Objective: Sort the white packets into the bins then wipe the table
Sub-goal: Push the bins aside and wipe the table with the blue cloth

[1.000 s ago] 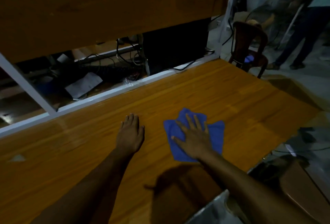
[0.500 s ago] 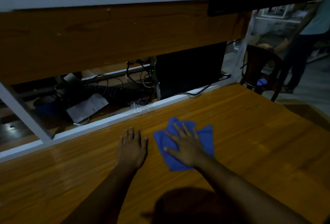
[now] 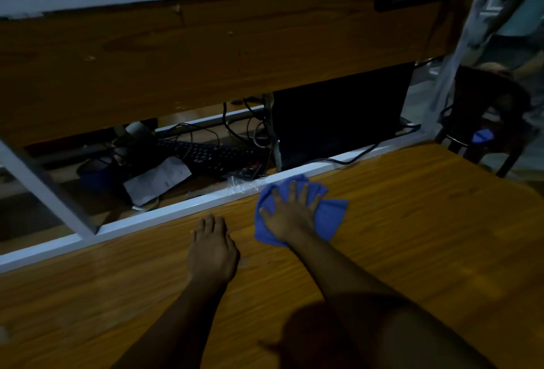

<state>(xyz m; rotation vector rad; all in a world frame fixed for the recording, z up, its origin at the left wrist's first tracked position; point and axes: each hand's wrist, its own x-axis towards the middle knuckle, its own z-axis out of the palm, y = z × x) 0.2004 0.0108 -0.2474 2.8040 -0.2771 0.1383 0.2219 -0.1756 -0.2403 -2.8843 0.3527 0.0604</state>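
A crumpled blue cloth [image 3: 331, 215] lies on the wooden table [image 3: 412, 236], right against the table's white far edge [image 3: 176, 209]. My right hand [image 3: 290, 212] presses flat on the cloth with its fingers spread. My left hand [image 3: 212, 248] rests palm down on the bare wood just left of the cloth, fingers together and holding nothing. No white packets or bins are in view.
Beyond the far edge, a lower shelf holds a black keyboard [image 3: 206, 154], tangled cables, a white paper [image 3: 159, 179] and a dark computer case [image 3: 338, 115]. A wooden panel [image 3: 206, 45] runs above. A dark chair [image 3: 485, 121] stands at the right.
My right hand has pushed the blue cloth away from me, up to the table's far white edge. My left hand stays flat on the wood.
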